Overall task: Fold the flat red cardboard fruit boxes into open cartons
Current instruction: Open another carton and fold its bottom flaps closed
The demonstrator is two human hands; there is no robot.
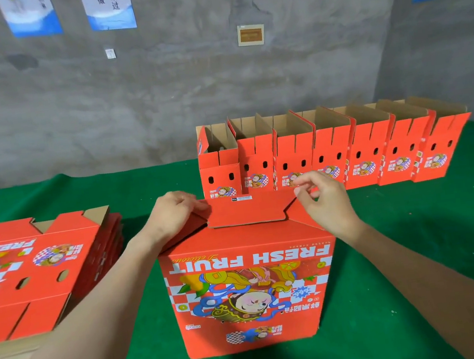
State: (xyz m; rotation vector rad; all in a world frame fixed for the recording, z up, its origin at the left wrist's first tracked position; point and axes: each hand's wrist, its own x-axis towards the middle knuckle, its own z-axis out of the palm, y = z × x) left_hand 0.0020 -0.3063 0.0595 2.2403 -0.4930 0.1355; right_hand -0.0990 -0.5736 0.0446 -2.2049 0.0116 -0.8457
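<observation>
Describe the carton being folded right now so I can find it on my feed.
On the green table, look near centre, before the row of open cartons. The half-folded carton stands alone, its FRESH FRUIT print upside down, left hand and right hand on its folded top flaps.

The carton beneath the left hand and right hand bears "FRESH FRUIT" in white capitals, inverted to the viewer. The flat stack left of the left hand shows "FRESH", likewise inverted. A wall poster far beyond the left hand reads "不放过". The white label between the hands is illegible.
</observation>
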